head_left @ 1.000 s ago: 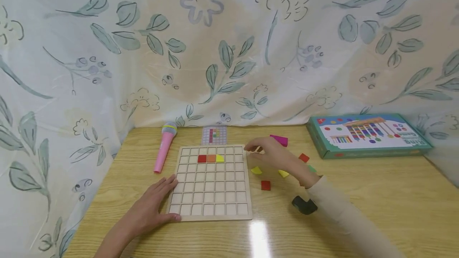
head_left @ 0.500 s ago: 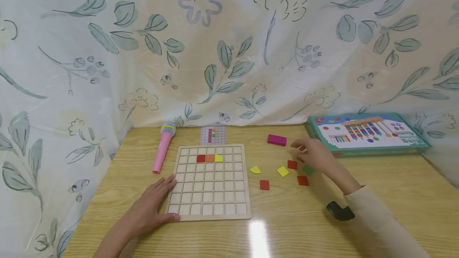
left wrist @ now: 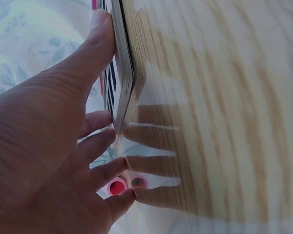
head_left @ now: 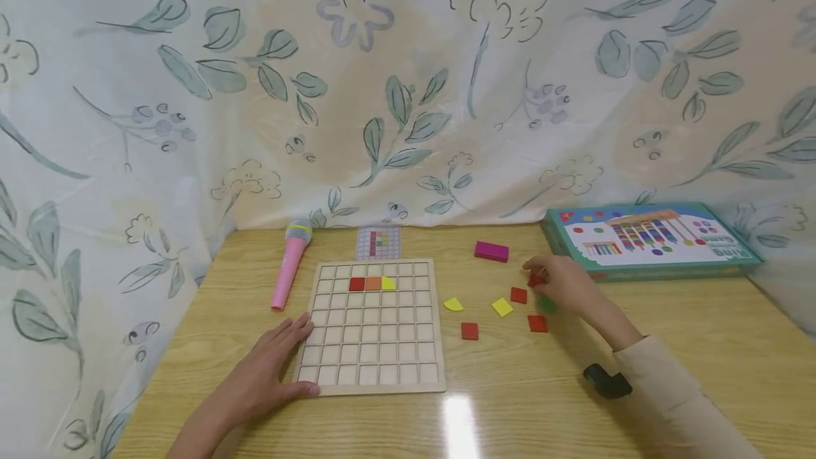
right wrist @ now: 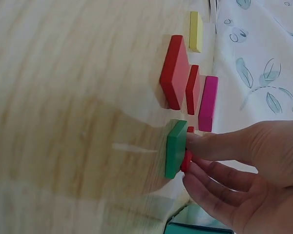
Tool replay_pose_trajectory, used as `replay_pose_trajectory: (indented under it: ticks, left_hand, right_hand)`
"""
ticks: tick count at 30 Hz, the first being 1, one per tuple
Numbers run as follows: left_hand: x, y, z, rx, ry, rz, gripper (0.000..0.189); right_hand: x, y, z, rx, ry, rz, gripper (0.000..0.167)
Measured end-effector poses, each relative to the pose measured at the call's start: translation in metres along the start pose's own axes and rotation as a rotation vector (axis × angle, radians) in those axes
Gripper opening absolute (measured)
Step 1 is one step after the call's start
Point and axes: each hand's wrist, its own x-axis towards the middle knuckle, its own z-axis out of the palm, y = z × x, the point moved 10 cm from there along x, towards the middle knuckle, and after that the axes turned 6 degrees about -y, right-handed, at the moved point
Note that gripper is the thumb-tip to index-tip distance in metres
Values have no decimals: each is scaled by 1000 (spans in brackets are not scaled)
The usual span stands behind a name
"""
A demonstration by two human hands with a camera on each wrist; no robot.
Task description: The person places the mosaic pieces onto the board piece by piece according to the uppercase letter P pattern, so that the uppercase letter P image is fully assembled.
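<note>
A wooden grid board (head_left: 372,354) lies on the table with a red square, an orange square and a yellow quarter-round tile (head_left: 388,283) side by side in one upper row. Along its left edge rests my left hand (head_left: 258,370), fingers spread, thumb at the near corner; the left wrist view shows the thumb on the board's edge. My right hand (head_left: 564,285) is down among the loose tiles at the right, pinching a red square tile (right wrist: 187,158) between thumb and fingers. Right beside that tile is a green tile (right wrist: 176,148), partly under the hand in the head view.
Loose red tiles (head_left: 469,331), a yellow square (head_left: 502,307) and a yellow quarter-round (head_left: 453,304) lie right of the board. Behind are a magenta block (head_left: 491,251), a boxed toy (head_left: 656,239), a pattern card (head_left: 378,243) and a pink microphone (head_left: 290,268). A floral curtain hangs behind.
My right hand has moved right from beside the board's top right corner to the loose tiles, and its fingers have come onto a red one. The left hand has stayed put.
</note>
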Motion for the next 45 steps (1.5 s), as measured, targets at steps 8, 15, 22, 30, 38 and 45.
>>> replay_pose_trajectory:
  ticks: [8,15,22,30,38,45]
  left_hand:
    - [3,0,-1,-24,-11,-9,94]
    - [4,0,0,-33,-30,-19,94]
    - [4,-1,-1,-43,-27,-23,94]
    - [4,1,-2,-52,-23,-2,93]
    - [4,1,-4,-54,-19,-2,93]
    - [4,0,-6,-53,-20,-10,93]
  right_hand:
    - [3,4,-2,44,-19,28,36]
    - [4,-1,-12,68,8,23,31]
    - [13,-26,-18,106,15,-53,27]
    - [34,-56,-3,131,-49,-115,28]
    - [50,-92,9,178,-84,-216,31]
    - [60,-124,25,272,-127,-257,31]
